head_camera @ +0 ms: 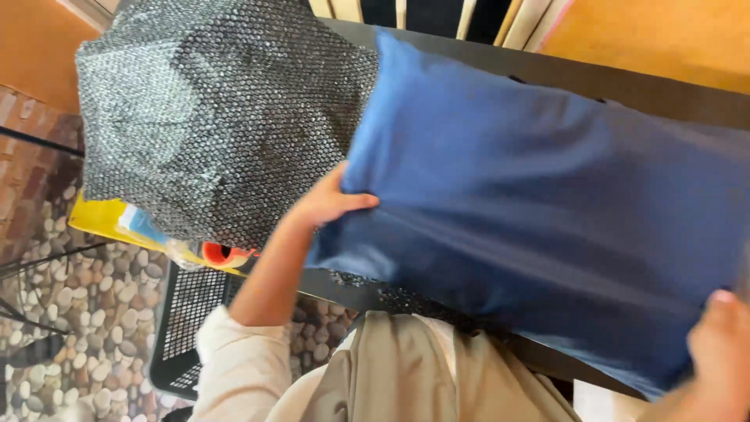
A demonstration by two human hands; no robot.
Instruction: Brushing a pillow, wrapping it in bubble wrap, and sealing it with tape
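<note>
A large blue fabric pillow [539,211] lies across a dark table [625,82], filling the right half of the head view. My left hand [328,199] grips the pillow's left edge, thumb on top of the cloth. My right hand [723,352] holds the pillow's near right corner at the frame's lower right; only part of that hand shows. A sheet of bubble wrap [219,117] drapes over something bulky at the left end of the table, touching the pillow's left side.
A black mesh basket [187,320] stands on the pebble-patterned floor [78,312] below the table. A yellow package [117,223] with an orange item pokes out under the bubble wrap. Wooden slats stand at the back.
</note>
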